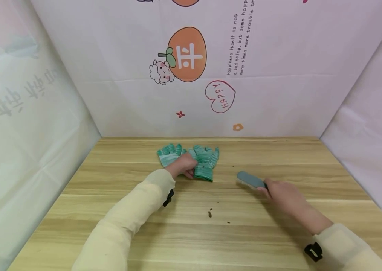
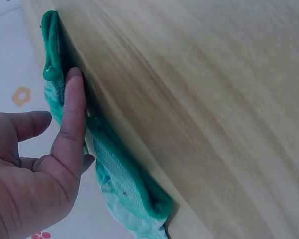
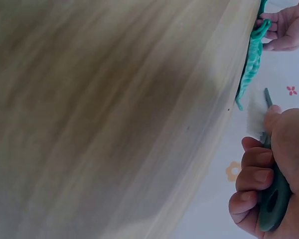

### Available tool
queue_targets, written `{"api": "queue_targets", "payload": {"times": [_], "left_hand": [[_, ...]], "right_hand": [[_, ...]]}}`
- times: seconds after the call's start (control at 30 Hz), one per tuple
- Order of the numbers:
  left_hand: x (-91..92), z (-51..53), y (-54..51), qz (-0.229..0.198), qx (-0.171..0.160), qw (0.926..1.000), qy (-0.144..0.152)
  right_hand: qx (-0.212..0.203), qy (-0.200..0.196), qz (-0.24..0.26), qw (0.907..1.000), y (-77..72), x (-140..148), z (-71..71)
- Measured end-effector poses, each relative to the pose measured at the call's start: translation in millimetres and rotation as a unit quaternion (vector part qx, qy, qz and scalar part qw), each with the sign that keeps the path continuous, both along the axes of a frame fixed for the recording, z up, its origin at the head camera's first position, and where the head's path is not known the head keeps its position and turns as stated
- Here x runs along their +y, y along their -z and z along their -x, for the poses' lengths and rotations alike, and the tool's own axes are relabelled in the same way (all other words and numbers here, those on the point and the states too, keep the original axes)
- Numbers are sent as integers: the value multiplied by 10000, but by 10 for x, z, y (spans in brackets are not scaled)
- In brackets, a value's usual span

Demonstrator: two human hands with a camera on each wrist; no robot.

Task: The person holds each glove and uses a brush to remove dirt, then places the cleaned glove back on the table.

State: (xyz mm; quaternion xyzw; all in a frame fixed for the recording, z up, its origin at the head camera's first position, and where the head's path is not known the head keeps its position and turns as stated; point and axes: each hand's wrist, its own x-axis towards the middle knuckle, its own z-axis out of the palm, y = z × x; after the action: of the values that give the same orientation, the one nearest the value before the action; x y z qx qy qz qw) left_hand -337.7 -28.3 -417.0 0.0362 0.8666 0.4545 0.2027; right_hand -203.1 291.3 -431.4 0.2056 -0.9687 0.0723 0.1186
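A pair of green-and-white work gloves lies at the back of the table. My left hand [image 1: 184,163] is between them, its fingers against the cuff of the right glove [image 1: 206,160]. In the left wrist view, one finger [image 2: 72,119] reaches along that cuff, with the thumb apart from it. The left glove [image 1: 168,154] is partly behind the hand. My right hand [image 1: 284,194] grips the dark handle of a grey-blue brush [image 1: 250,179], held to the right of the gloves with its pale bristles facing down.
Small dark bits of debris [image 1: 210,214] are scattered on the wooden table [image 1: 184,241] in front of the gloves. A white printed cloth wall [image 1: 126,105] stands behind the table, with more white cloth [image 1: 370,150] at both sides.
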Motion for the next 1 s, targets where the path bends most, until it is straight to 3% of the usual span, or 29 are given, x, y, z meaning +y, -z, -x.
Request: {"api": "queue_targets", "payload": {"times": [0.23,0.5,0.63,0.8,1.0], "left_hand": [[-94,-13,-80,312,-50,9990,306],[-165,-18,-140,392,-112,9971,647],[-211,-25,-173,346,-16,9961,812],[-276,-29,-229,155,48,9963,845],[-355,-25,-281,208,141,9965,799]], "right_hand": [[-48,88,-56,9999,30,27,26],[-112,226,-179,9995,66,33,39],[67,197,-238,9995,94,39,36],[205,180,-395,9988,138,64,31],[-219,211,-426,9986,136,80,57]]}}
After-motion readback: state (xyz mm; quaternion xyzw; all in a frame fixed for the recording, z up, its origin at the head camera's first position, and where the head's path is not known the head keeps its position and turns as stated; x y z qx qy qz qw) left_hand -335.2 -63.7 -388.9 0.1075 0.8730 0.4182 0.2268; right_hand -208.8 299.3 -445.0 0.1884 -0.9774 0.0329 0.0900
